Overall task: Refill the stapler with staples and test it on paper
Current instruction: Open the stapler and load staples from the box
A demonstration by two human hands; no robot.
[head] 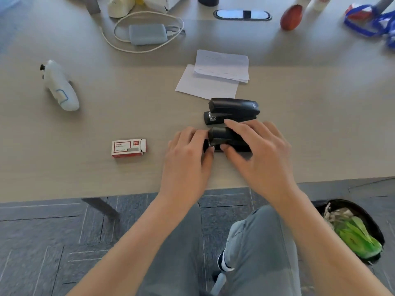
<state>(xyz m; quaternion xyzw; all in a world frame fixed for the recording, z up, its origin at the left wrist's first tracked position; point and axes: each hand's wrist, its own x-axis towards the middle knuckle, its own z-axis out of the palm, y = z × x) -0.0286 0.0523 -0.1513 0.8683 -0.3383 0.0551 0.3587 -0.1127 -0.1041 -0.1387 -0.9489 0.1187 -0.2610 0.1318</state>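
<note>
Two black staplers lie side by side on the table. The nearer stapler [222,136] is held by both hands: my right hand [256,150] wraps over its body, and my left hand [188,154] pinches its front end. The far stapler [233,110] sits closed and untouched just behind. A red and white staple box [128,148] lies left of my left hand, its right flap open. White sheets of paper [213,75] lie behind the staplers. Staples are not visible.
A white handheld device [61,86] lies at the left. A grey power bank [147,34] with a white cable sits at the back, beside a brown ball [291,17] and a blue-strapped bag [372,20]. The table's front edge [85,193] runs below my wrists; a bin with greens [354,231] stands on the floor.
</note>
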